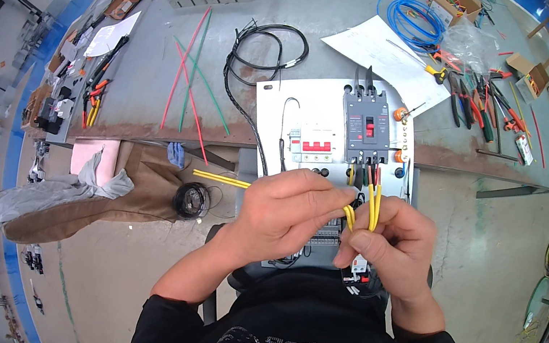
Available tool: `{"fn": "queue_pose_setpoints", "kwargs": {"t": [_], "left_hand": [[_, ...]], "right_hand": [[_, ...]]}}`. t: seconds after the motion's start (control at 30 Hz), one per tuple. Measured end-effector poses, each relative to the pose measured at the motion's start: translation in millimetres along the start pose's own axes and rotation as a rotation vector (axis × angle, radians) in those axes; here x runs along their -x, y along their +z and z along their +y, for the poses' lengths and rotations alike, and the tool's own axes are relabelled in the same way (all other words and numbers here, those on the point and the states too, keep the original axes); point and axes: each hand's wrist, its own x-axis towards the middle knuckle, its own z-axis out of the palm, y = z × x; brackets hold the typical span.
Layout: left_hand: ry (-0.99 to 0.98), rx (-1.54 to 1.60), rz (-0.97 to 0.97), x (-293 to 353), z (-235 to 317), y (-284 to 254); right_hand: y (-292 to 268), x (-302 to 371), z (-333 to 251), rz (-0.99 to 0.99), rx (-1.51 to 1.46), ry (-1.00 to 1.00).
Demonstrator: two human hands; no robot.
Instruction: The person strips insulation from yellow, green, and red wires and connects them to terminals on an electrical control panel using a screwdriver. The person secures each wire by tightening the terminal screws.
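While hand tools with orange and yellow handles (95, 112) lie along the left of the frame on the grey table (143, 64), loose red and green wires (186, 66) cross one another further right. Below them, the free ends of the yellow wires (222, 178) stick out leftward from the left hand (294, 208), which pinches the pair between thumb and fingers near the middle of the frame. Above that hand, the white board (273, 101) carries a small breaker with red levers (317, 147) and, right of it, a larger dark grey breaker (369, 126). From this one's lower end the wires drop to the right hand (390, 243), whose thumb and fingertips close around their bend; the exact contact is partly hidden.

Too tight a fold under the thumb could kink the conductors or strain their insulation. A hard leftward tug could work the upper ends loose if the terminals hold weakly, which I cannot tell. Should either pinch slip, the pair could cross or bend unevenly.
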Motion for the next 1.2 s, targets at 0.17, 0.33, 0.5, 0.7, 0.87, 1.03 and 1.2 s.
{"fn": "queue_pose_setpoints", "kwargs": {"t": [0.17, 0.33, 0.5, 0.7, 0.87, 1.03, 1.2], "left_hand": [[-0.005, 0.039, 0.007, 4.0, -3.2, 5.4], [0.070, 0.064, -0.014, 5.5, -7.1, 6.3], [0.143, 0.073, -0.061, 0.0, -6.7, 2.9], [0.181, 0.063, -0.040, 0.6, -11.2, 2.8], [0.222, 0.038, -0.048, 0.5, -8.9, 0.1], [0.211, 0.064, -0.047, -1.9, -9.2, 0.1], [0.135, 0.097, -0.053, 2.8, -11.4, 2.2]], "right_hand": [[-4.5, -0.6, 13.6, -0.075, -0.227, 0.052], [-15.1, -3.8, 17.1, -0.203, -0.396, 0.149], [-24.4, -6.5, 12.2, -0.307, -0.503, 0.260], [-17.1, -1.5, 17.6, -0.262, -0.562, 0.255], [-2.5, 1.2, 13.6, -0.161, -0.500, 0.254], [-4.8, 1.2, 17.9, -0.173, -0.485, 0.233], [-19.5, -4.8, 6.9, -0.219, -0.093, 0.200]]}}
